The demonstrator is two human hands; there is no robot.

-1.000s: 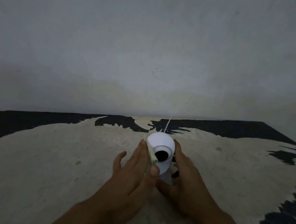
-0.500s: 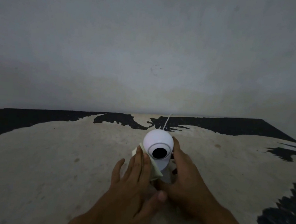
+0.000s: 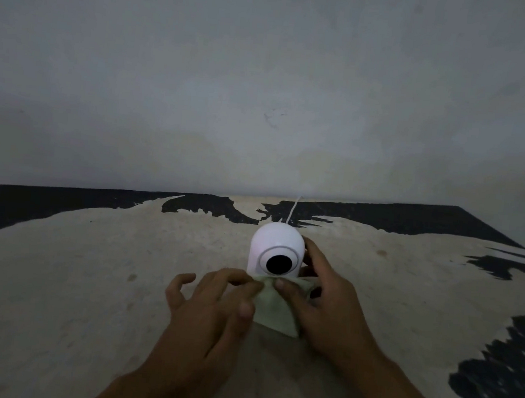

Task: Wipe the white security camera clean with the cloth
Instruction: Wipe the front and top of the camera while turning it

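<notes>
the white security camera [image 3: 277, 251] is stood upright near the middle of the table [image 3: 87, 278], lens turned toward the viewer. a thin white cable [image 3: 293, 210] is run from behind it toward the wall [image 3: 265, 87]. the pale green cloth [image 3: 276, 309] is spread against the camera's base. the cloth's upper edge is pinched by the fingertips of the left hand [image 3: 212, 309]. the cloth is also pressed by the thumb of the right hand [image 3: 328, 304], whose fingers are laid against the camera's right side.

Dim grey wall [image 3: 265, 87] behind worn black-patched tabletop [image 3: 87, 278]
</notes>
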